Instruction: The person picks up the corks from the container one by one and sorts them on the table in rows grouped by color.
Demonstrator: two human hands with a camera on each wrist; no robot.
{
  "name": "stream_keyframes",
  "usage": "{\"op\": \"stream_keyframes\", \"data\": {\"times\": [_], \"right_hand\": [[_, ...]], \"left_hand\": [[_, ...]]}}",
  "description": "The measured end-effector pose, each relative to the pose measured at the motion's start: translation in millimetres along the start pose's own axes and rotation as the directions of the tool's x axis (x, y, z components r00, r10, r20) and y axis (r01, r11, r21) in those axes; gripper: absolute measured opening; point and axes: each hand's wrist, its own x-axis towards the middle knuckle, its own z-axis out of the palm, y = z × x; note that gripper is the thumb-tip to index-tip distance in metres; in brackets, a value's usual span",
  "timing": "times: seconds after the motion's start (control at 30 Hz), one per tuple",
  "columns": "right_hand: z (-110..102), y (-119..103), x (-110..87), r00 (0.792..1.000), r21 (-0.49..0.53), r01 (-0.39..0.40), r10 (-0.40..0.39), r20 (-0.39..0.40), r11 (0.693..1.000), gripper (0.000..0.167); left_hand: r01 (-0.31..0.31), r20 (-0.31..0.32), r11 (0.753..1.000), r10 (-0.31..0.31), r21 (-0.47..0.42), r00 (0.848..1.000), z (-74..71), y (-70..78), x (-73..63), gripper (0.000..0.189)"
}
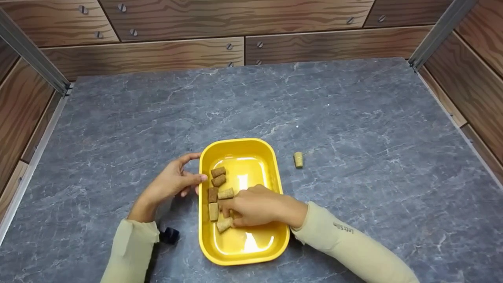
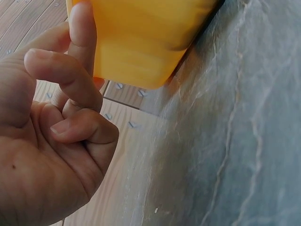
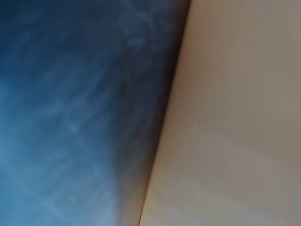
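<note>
A yellow rectangular tub (image 1: 243,260) with rounded corners holds several tapered cork stoppers, dark brown and light tan. My left hand (image 1: 173,181) grips the tub's left rim, thumb over the edge and fingers outside; in the left wrist view, this hand (image 2: 66,108) has bent fingers beside the yellow wall (image 2: 136,42). Inside the tub, my right hand (image 1: 253,208) reaches down with bent fingers among the corks. A tan cork (image 1: 224,225) lies against its thumb side, and another tan cork (image 1: 226,193) is just above its fingers. Whether it pinches one is hidden.
A single tan cork (image 1: 298,160) stands apart on the grey marbled tabletop (image 1: 353,157), right of the tub. Near the left sleeve is a small black object (image 1: 169,236). Wood-patterned panels (image 1: 180,19) border the back and sides. The right wrist view is mostly blurred surfaces.
</note>
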Motion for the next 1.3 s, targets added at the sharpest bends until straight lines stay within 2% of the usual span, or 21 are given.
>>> {"op": "stream_keyframes", "data": {"times": [0.17, 0.37, 0.7, 0.87, 1.1, 1.3], "right_hand": [[0.4, -1.7, -1.9, 0.999, -0.01, -0.04, 0.04, 0.013, 0.999, 0.016], [-0.2, -0.5, -4.3, 0.999, -0.018, -0.037, 0.037, 0.01, 0.999, 0.021], [-6.1, 1.7, -6.4, 0.996, 0.057, 0.079, -0.082, 0.042, 0.995, 0.051], [-5.3, 0.8, -5.1, 0.994, 0.042, 0.097, -0.099, 0.042, 0.994, 0.048], [-2.7, -0.5, -4.8, 0.995, 0.016, 0.1, -0.1, 0.006, 0.995, 0.039], [-2.5, -1.6, -5.0, 0.994, 0.001, 0.105, -0.105, -0.001, 0.994, 0.036]], "left_hand": [[-0.01, 0.0, 1.0, 0.01, 0.007, 1.0, 0.1, -0.1, 0.1, 0.07], [-0.008, -0.004, 1.0, 0.009, 0.017, 1.0, 0.6, 0.1, 0.3, 0.07], [0.0, -0.006, 1.0, 0.0, 0.024, 1.0, -0.2, 0.7, -0.8, 0.071], [0.0, -0.01, 1.0, 0.0, 0.025, 1.0, -0.3, -0.2, 0.8, 0.07], [-0.036, 0.014, 0.999, 0.036, 0.018, 0.999, -1.2, -1.4, 0.5, 0.069], [-0.025, 0.011, 1.0, 0.025, 0.012, 1.0, -1.4, -1.8, 0.4, 0.07]]}}
